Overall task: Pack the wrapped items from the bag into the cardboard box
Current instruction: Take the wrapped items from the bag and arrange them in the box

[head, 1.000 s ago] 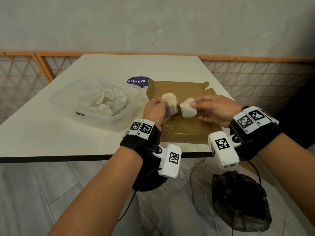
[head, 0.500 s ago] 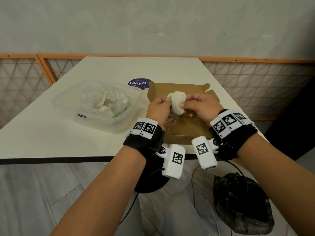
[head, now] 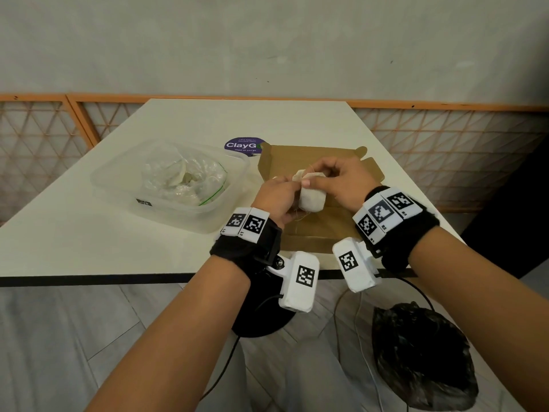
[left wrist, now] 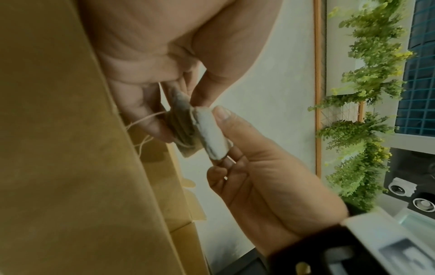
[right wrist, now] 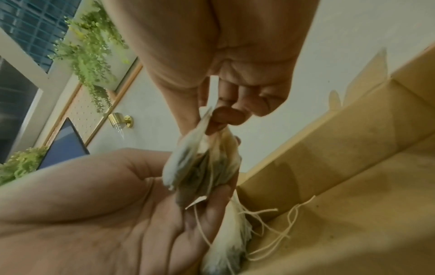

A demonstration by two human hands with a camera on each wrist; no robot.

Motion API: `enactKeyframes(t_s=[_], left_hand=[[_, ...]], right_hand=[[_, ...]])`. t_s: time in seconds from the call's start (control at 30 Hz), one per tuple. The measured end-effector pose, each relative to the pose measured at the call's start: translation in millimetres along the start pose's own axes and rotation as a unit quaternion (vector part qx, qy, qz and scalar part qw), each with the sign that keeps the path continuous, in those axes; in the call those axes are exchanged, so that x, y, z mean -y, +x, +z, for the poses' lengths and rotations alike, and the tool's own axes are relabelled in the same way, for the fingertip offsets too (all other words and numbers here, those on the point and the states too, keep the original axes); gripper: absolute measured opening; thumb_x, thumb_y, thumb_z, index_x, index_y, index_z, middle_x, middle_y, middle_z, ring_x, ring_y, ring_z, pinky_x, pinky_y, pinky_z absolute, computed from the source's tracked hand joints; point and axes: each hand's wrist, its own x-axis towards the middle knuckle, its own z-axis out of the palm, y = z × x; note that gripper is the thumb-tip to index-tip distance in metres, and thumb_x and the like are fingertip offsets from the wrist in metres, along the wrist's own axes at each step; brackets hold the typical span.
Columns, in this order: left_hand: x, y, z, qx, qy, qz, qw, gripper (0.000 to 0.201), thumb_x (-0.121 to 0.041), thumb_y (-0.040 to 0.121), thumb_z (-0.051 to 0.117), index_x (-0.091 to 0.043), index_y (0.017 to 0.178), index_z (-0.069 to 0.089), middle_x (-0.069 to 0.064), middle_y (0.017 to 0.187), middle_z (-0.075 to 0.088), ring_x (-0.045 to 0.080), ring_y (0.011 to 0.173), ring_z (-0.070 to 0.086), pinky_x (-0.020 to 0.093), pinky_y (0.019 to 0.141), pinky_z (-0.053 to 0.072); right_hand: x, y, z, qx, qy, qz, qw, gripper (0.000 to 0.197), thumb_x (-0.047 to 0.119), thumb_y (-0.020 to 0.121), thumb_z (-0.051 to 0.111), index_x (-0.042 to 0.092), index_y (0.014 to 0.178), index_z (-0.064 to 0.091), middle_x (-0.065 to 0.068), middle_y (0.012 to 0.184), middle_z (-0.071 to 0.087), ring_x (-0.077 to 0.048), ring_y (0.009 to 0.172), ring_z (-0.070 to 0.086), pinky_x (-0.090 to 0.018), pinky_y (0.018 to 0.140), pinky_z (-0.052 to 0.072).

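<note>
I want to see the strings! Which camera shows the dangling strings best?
The right wrist view: the strings hang from the wrapped items over the cardboard box. The left wrist view shows a few short strands; the head view shows only faint threads.

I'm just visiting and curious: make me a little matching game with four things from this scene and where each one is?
Things:
1. small white wrapped packets with strings
2. clear plastic zip bag
3. crumpled black plastic bag
4. flat brown cardboard box

Places:
A. on the floor beside the table
B. on the white table, under both hands
C. held between the left hand and the right hand
D. inside the clear plastic tub

Pairs: 1-C, 2-D, 3-A, 4-B
</note>
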Motion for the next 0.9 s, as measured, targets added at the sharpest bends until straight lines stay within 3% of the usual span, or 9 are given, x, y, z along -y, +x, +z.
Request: enactKeyframes(t_s=[0.13,0.27,0.33,0.43,0.53,0.6,0.67,0.77,0.9], left_hand=[[-4.5,-2.3,2.3,0.017,0.01,-0.006,1.0,0.022,-0.006,0.095,0.046,-0.005,0.114,0.054,0.011,0.088,0.059,0.021,0.074,0.058,0.028,0.055,0.054],[-8.7,-2.7,6.1,0.016,-0.01,-0.02,1.0,0.031,-0.005,0.095,0.04,0.0,0.123,0.053,0.018,0.101,0.059,0.024,0.074,0.058,0.032,0.061,0.051],[-10.0,-3.6,4.5,0.011,-0.067,-0.047,0.997,0.035,-0.007,0.092,0.036,0.0,0.121,0.054,0.019,0.104,0.06,0.025,0.073,0.058,0.032,0.061,0.048],[-12.3,-7.7,2.5,0.058,-0.12,-0.074,0.988,0.029,-0.016,0.09,0.032,-0.005,0.102,0.056,0.011,0.091,0.06,0.021,0.071,0.056,0.031,0.066,0.046],[-12.1,-9.7,4.4,0.093,-0.106,-0.068,0.988,0.027,-0.004,0.088,0.031,-0.01,0.102,0.054,0.008,0.089,0.058,0.018,0.072,0.057,0.028,0.064,0.05],[-10.9,-7.0,4.4,0.069,-0.106,-0.054,0.99,0.033,0.003,0.088,0.029,-0.007,0.112,0.049,0.01,0.092,0.057,0.019,0.074,0.058,0.03,0.066,0.048],[-11.9,-4.1,2.0,0.042,-0.132,-0.052,0.989,0.034,0.006,0.089,0.028,-0.004,0.119,0.044,0.013,0.095,0.055,0.021,0.076,0.057,0.032,0.066,0.048],[-14.2,0.2,-2.9,0.01,-0.153,-0.054,0.987,0.035,0.008,0.09,0.026,-0.002,0.118,0.044,0.015,0.093,0.055,0.022,0.077,0.056,0.032,0.066,0.048],[-14.1,0.0,-3.2,-0.009,-0.153,-0.045,0.987,0.038,0.007,0.09,0.027,0.0,0.123,0.044,0.019,0.109,0.055,0.023,0.078,0.055,0.034,0.065,0.049]], right_hand=[[5.4,0.9,3.8,-0.023,0.015,-0.002,1.0,0.013,0.021,0.073,0.077,0.029,0.07,0.068,-0.011,0.087,0.068,-0.022,0.084,0.062,-0.038,0.082,0.052],[8.3,2.5,7.1,-0.021,0.056,0.018,0.998,0.015,0.013,0.075,0.075,0.024,0.069,0.066,0.006,0.079,0.065,-0.011,0.08,0.061,-0.026,0.08,0.052],[7.8,4.9,8.8,-0.036,0.049,0.018,0.998,0.015,0.013,0.076,0.075,0.024,0.069,0.066,0.007,0.077,0.064,-0.012,0.08,0.06,-0.03,0.082,0.051],[4.9,7.7,12.6,-0.061,0.045,0.036,0.996,0.018,0.014,0.076,0.075,0.026,0.068,0.064,0.005,0.077,0.063,-0.015,0.078,0.06,-0.035,0.082,0.052],[4.3,8.2,15.0,-0.079,0.037,0.046,0.995,0.011,0.02,0.078,0.073,0.025,0.074,0.064,-0.003,0.086,0.065,-0.018,0.083,0.061,-0.037,0.088,0.053],[6.4,7.0,11.5,-0.099,0.028,0.048,0.993,0.011,0.03,0.08,0.071,0.022,0.087,0.068,-0.004,0.095,0.067,-0.018,0.091,0.063,-0.038,0.091,0.051],[5.0,4.5,5.6,-0.116,0.009,0.05,0.992,0.02,0.037,0.081,0.067,0.023,0.096,0.063,0.002,0.089,0.063,-0.015,0.087,0.061,-0.034,0.087,0.051],[1.7,-5.5,-0.6,-0.109,-0.01,0.043,0.993,0.025,0.036,0.081,0.068,0.027,0.096,0.051,0.003,0.081,0.052,-0.017,0.079,0.055,-0.036,0.077,0.049],[-2.2,-17.4,-1.6,-0.058,-0.015,0.058,0.997,0.018,0.029,0.081,0.07,0.021,0.092,0.06,0.0,0.083,0.059,-0.015,0.072,0.058,-0.029,0.074,0.051]])
